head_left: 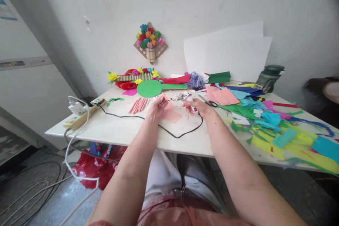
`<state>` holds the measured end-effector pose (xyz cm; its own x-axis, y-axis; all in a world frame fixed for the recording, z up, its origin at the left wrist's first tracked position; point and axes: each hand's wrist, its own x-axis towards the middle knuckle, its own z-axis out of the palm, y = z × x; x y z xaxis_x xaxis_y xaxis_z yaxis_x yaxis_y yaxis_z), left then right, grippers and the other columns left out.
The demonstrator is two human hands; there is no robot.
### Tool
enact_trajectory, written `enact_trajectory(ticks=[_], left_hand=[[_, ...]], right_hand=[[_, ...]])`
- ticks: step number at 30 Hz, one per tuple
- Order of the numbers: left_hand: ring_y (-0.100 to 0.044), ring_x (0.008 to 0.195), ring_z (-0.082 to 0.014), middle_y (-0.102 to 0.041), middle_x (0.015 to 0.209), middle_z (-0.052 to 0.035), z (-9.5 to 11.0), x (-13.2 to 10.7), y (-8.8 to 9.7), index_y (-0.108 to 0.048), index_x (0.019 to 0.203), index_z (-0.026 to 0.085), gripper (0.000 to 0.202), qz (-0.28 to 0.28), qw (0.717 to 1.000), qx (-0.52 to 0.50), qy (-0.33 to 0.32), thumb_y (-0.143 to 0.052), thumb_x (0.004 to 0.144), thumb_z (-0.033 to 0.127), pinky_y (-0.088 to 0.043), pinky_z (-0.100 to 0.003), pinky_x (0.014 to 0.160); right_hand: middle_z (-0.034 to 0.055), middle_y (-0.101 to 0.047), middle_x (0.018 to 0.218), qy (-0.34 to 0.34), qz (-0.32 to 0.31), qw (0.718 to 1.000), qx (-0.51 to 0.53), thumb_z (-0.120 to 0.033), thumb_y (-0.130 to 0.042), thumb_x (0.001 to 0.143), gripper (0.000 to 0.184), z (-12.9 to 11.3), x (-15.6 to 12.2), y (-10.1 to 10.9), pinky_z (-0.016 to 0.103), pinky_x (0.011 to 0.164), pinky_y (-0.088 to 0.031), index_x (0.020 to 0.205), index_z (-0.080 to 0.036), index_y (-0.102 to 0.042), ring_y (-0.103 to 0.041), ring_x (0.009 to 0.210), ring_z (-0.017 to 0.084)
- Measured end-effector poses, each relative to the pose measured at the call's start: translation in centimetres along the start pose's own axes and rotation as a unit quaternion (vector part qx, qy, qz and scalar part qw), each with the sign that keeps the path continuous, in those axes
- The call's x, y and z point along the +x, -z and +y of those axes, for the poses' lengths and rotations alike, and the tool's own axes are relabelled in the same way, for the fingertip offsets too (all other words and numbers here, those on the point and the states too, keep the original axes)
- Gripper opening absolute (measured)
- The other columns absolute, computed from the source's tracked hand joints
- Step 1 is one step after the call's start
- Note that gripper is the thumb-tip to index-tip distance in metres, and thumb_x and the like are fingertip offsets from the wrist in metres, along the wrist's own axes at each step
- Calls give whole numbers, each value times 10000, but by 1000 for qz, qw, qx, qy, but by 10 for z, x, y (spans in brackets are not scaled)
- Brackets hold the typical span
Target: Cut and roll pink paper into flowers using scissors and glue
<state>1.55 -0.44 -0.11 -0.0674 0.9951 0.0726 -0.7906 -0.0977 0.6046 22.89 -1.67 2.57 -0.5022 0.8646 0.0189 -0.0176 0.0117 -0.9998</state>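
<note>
My left hand (158, 106) hovers over the white table (119, 129), fingers curled round a small pink paper piece (164, 97). My right hand (199, 107) is closed on a glue gun (185, 97) whose nozzle points left at that piece. The gun's black cord (174, 135) loops across the table in front of my hands. A flat pink paper sheet (171, 114) lies between and under my hands. Several rolled pink paper sticks (139, 105) lie just left of my left hand.
Scissors (209, 102) lie right of my right hand. Coloured paper scraps (275, 127) cover the table's right side. A power strip (82, 114) sits at the left edge, a green paper disc (149, 88) and paper flowers (137, 76) at the back, a dark bottle (270, 77) far right.
</note>
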Motion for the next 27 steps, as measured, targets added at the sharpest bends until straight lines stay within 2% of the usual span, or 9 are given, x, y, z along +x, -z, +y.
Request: enact_trajectory(ticks=[7,14,19,27], left_hand=[[-648,629,-92,-669,658,-31,1,-1,0,-623,723,116,137,0,1000,11,-4,-545,756,8,-536,-167,633],[-642,637,-89,-669,672,-29,2,-1,0,-629,735,121,158,20,1000,8,-9,-525,768,7,-536,-197,737],[-641,627,-88,-671,671,-35,3,0,-1,-622,723,112,174,26,1000,-12,-1,-505,776,-6,-536,-192,726],[-635,619,-82,-659,652,-24,5,-2,-3,-616,738,116,176,40,999,-22,1,-499,786,-6,-530,-202,760]], right_hand=[[12,-588,481,-8,4,1000,-3,-391,-713,653,303,-1,-1,0,206,325,-285,673,-101,-628,-341,290,37],[10,-587,474,-11,-18,1000,-10,-392,-705,658,301,-2,-2,1,207,327,-282,678,-102,-626,-336,282,37],[7,-583,462,-23,-25,999,-20,-386,-692,666,292,-2,-3,3,205,321,-269,670,-103,-623,-323,273,33],[25,-579,453,-21,-30,998,-54,-365,-689,652,279,-1,-5,10,205,306,-246,691,-92,-648,-388,296,64]])
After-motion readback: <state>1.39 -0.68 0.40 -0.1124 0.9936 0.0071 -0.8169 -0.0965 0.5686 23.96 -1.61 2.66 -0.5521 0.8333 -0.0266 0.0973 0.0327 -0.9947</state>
